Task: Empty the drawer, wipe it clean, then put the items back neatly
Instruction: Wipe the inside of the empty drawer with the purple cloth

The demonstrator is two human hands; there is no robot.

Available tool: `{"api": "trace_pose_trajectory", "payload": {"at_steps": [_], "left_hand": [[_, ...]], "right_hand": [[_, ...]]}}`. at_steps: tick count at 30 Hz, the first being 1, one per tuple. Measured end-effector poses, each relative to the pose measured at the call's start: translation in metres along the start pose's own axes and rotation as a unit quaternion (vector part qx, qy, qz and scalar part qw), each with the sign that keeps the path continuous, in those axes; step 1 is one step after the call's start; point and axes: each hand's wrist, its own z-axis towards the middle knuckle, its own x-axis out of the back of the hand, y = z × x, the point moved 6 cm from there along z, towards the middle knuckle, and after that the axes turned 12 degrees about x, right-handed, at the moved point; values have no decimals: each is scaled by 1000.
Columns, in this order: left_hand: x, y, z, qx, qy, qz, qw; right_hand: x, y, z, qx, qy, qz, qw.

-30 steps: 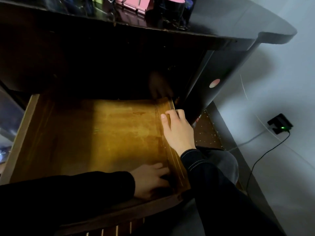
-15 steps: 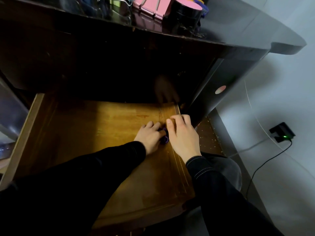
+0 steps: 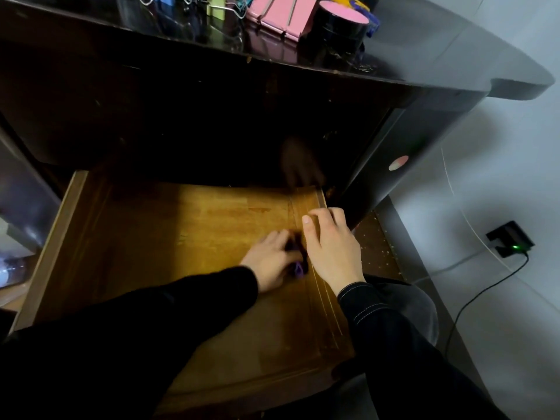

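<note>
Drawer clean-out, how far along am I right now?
Emptying looks done: the drawer shows bare wood, and binder clips and a tape roll sit on the desktop. In hand: the left hand grips a small purple thing by the right wall, perhaps wiping; the right hand rests on that wall. Left: putting items back.

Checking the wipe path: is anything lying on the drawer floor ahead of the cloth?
Nothing visible does. The left hand holds the cloth on the drawer floor; the right hand rests on the right rim beside it.
</note>
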Motion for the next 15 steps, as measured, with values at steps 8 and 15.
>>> {"api": "trace_pose_trajectory", "payload": {"at_steps": [8, 15], "left_hand": [[5, -11, 34, 72, 24, 36, 996], [-9, 47, -81, -206, -152, 49, 966]], "right_hand": [[1, -1, 0, 2, 5, 8, 1000], [1, -1, -3, -6, -14, 21, 1000]]}}
